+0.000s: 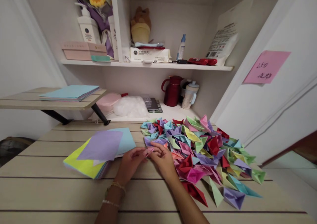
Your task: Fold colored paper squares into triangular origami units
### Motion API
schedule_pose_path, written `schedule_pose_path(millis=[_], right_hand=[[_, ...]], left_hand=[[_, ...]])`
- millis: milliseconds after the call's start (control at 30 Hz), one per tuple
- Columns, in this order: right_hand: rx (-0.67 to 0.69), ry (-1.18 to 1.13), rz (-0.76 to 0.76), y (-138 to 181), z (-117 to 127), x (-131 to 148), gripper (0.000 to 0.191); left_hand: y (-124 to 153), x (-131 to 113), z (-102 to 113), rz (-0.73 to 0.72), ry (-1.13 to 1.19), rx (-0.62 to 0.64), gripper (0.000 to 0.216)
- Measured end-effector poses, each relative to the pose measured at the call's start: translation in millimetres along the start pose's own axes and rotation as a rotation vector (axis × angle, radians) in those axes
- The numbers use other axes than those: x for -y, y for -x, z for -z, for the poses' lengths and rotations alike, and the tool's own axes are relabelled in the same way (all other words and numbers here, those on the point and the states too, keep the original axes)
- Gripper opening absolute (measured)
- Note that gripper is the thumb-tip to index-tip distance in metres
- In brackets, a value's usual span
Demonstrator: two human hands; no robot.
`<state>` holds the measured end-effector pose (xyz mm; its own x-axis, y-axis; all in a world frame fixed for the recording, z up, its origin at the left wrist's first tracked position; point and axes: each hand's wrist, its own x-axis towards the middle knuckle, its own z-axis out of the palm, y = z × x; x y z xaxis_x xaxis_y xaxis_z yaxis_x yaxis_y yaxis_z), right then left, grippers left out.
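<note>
A small piece of folded pink paper point(148, 151) is pinched between my two hands, mostly hidden by the fingers. My left hand point(132, 161) grips its left side, and my right hand point(162, 158) holds it from the right. Just to the right spreads a heap of folded paper boats point(195, 144) in red, pink, purple, green, yellow and blue. On the left lies a stack of coloured paper sheets, with a yellow sheet point(86, 161), a purple sheet point(102, 146) and a light blue sheet point(126, 141) on top.
A raised wooden shelf point(15, 101) at the left carries light blue paper point(71, 91). Behind the slatted table point(61, 197) stand a red jug point(172, 90), a tumbler point(190, 96) and a white plastic bag point(131, 106). A pink note point(267, 67) sticks to the right panel.
</note>
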<state>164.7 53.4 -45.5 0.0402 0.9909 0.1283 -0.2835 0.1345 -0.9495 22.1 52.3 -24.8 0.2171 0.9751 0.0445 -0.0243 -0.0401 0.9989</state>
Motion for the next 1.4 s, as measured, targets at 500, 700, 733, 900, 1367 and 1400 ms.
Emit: schedule_pose_path(millis=[500, 700, 733, 900, 1367, 1400], right_hand=[[0.052, 0.275, 0.055, 2, 1, 3, 0.041], [0.088, 0.534, 0.294, 8, -2, 7, 0.036], [0.090, 0.573, 0.335, 9, -3, 7, 0.038], [0.173, 0.630, 0.437, 9, -4, 7, 0.043], [0.026, 0.372, 0.212, 6, -3, 10, 0.018], [0.013, 0.365, 0.195, 6, -4, 10, 0.022]], left_hand=[[5, -6, -3, -0.024, -0.175, 0.086, 0.034], [3, 2, -3, -0.114, -0.195, 0.035, 0.030], [3, 2, -3, -0.122, -0.191, 0.020, 0.029], [0, -3, -2, -0.084, -0.070, -0.064, 0.026], [1, -7, -2, 0.064, 0.196, -0.087, 0.044], [1, -6, -2, 0.061, 0.199, -0.076, 0.047]])
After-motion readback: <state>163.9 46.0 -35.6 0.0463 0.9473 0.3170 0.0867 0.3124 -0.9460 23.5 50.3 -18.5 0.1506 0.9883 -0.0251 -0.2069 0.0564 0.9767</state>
